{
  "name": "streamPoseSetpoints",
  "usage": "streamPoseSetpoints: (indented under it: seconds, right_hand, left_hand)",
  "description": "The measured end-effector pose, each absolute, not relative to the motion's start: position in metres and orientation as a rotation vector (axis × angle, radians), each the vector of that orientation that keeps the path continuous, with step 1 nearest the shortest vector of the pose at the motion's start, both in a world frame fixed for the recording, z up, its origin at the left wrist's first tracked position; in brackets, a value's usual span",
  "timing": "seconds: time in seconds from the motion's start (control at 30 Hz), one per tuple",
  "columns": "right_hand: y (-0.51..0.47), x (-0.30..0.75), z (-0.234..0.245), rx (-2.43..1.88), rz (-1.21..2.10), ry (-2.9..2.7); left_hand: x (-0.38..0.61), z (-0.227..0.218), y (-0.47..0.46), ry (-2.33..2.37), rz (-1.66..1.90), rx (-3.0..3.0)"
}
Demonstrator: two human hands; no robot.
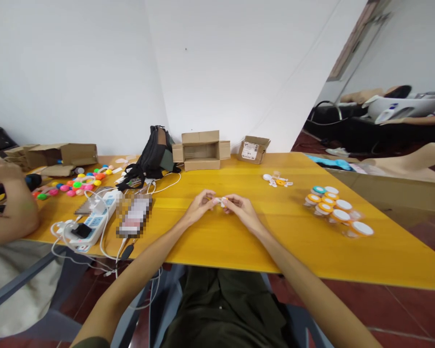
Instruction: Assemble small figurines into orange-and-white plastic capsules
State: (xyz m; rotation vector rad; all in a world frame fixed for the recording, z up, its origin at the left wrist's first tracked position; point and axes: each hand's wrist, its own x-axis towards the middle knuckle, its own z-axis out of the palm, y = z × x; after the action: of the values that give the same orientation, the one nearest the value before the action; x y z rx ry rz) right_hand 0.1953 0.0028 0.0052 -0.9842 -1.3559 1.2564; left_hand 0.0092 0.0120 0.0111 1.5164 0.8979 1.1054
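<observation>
Over the middle of the yellow table [217,241], my left hand [202,205] and my right hand [239,209] meet fingertip to fingertip. Between them is a small white piece [223,202], too small to name, pinched by the fingers of both hands. To the right lies a group of several small clear containers with white, orange and teal lids [326,208]. Farther back, a few loose white and orange parts [277,181] are scattered on the tabletop.
On the left are a power strip [99,217] with cables, a phone [135,215], colourful balls [78,184] and another person's arm [12,208]. Along the wall stand a black backpack [154,152], an open cardboard box [202,157] and a smaller box [253,150].
</observation>
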Motion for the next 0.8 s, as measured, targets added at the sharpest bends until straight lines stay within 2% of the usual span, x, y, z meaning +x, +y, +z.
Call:
streamPoseSetpoints:
  seconds: [0.1, 0.33, 0.8]
  right_hand:
    - [0.003, 0.196, 0.004, -0.978, 1.246, -1.364]
    - [0.004, 0.197, 0.004, -0.937, 1.312, -1.317]
    - [0.002, 0.197, 0.003, -0.887, 1.503, -1.256]
  left_hand:
    - [0.009, 0.010, 0.013, 0.899, 1.016, 1.549]
    - [0.010, 0.006, 0.014, 0.875, 1.179, 1.530]
    - [0.007, 0.016, 0.011, 0.788, 1.144, 1.508]
